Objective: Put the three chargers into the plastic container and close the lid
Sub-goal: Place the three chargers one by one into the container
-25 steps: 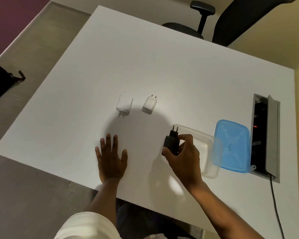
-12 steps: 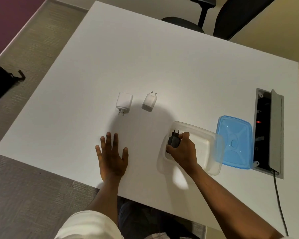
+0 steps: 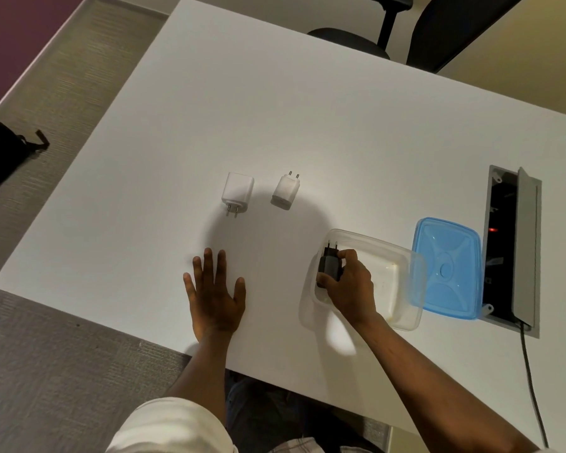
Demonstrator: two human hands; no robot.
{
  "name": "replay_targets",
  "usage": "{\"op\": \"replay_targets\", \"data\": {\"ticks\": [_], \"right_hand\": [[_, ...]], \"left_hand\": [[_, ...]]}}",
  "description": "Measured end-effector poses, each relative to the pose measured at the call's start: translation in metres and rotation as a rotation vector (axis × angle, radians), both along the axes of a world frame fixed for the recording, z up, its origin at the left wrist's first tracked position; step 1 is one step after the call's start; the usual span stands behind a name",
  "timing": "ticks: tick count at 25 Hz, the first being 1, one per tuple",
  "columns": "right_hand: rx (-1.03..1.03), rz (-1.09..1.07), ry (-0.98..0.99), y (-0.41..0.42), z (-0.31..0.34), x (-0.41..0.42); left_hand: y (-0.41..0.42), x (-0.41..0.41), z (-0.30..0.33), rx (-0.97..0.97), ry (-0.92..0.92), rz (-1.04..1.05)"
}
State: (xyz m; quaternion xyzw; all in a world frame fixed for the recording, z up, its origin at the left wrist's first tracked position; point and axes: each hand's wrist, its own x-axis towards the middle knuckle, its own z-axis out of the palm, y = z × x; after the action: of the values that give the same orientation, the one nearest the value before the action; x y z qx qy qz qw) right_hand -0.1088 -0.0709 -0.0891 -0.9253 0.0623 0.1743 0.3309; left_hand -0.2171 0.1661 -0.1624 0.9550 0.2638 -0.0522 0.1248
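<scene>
A clear plastic container [image 3: 394, 256] sits on the white table at the right, with its blue lid [image 3: 446, 268] lying flat beside it on the right. My right hand [image 3: 348, 286] holds a black charger [image 3: 330, 263] inside the container's left end, pins pointing away from me. Two white chargers lie on the table further out: a square one [image 3: 237, 191] with pins toward me, and a smaller one [image 3: 286, 191] with pins pointing away. My left hand [image 3: 214, 294] rests flat on the table, fingers spread, holding nothing.
An open cable box [image 3: 510, 246] is set into the table at the right edge, with a black cable [image 3: 533, 384] running from it toward me. A black office chair [image 3: 406, 31] stands beyond the far edge. A dark bag [image 3: 0, 152] lies on the floor at left.
My right hand has carried the black charger from above the container's left rim down into the container. My left hand has stayed flat on the table.
</scene>
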Motion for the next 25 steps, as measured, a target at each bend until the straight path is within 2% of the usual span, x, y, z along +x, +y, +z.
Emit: {"op": "replay_targets", "data": {"ticks": [4,8,11,14,16,19,22,25], "right_hand": [[0.035,-0.034,0.035,0.001,-0.001,0.001],[-0.02,-0.052,0.045,0.003,0.009,0.0],[-0.03,-0.036,-0.094,0.008,0.031,-0.003],[0.119,0.063,-0.258,0.028,0.064,0.006],[0.143,0.115,-0.296,0.047,0.075,0.027],[0.108,0.13,-0.191,0.079,0.073,0.075],[-0.03,0.202,0.002,0.104,0.053,0.115],[-0.124,0.233,0.108,0.123,0.036,0.138]], "left_hand": [[0.0,-0.001,0.0,-0.006,-0.009,-0.005],[0.0,-0.001,0.001,-0.004,-0.024,0.002],[0.0,-0.001,-0.001,-0.008,-0.036,0.005],[0.0,-0.001,-0.002,-0.01,-0.043,0.012],[0.0,0.0,-0.002,-0.01,-0.051,0.014],[0.001,-0.001,-0.002,-0.009,-0.052,0.013],[0.0,-0.001,0.0,-0.026,-0.047,0.022],[0.0,0.0,0.002,-0.033,-0.048,0.019]]}}
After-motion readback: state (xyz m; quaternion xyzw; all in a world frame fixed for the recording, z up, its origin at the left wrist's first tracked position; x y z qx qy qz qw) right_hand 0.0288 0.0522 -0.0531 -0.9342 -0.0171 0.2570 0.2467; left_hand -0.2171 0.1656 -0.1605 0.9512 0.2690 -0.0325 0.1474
